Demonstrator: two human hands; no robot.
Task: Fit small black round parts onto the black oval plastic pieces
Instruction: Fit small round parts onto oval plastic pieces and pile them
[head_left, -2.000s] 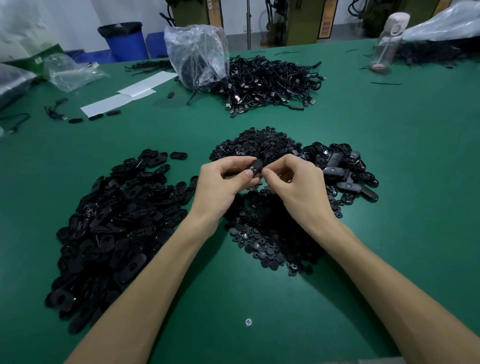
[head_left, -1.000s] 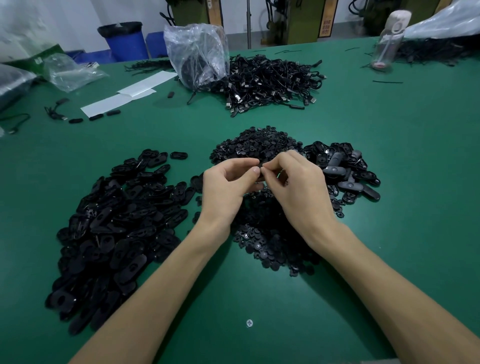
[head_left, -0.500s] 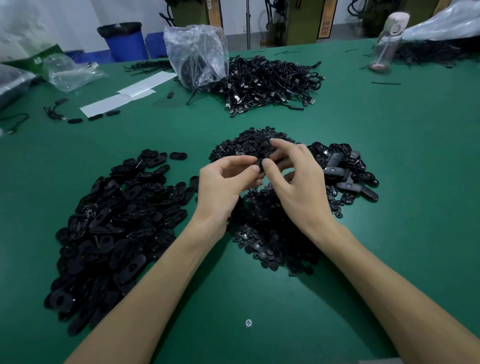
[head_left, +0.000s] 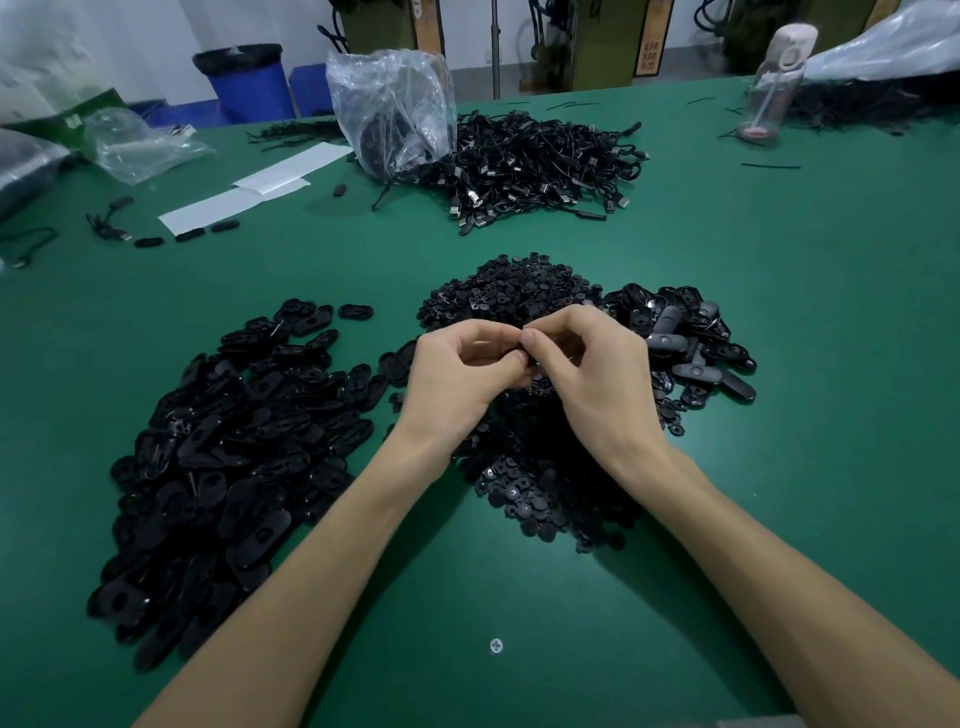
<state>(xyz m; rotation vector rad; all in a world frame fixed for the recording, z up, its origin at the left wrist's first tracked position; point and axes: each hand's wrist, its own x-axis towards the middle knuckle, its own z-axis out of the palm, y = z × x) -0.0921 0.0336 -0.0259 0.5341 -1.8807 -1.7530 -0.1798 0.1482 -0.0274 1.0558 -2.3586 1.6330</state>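
Over heap (head_left: 540, 483), left hand (head_left: 457, 379), right hand (head_left: 592, 374) pinch piece (head_left: 532, 367); oval piles (head_left: 234, 441) flank.

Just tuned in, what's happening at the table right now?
A person's left hand and right hand meet fingertip to fingertip above the pile of small round parts, pinching a small black piece mostly hidden between them. Oval pieces are heaped to the left; a smaller heap lies to the right.
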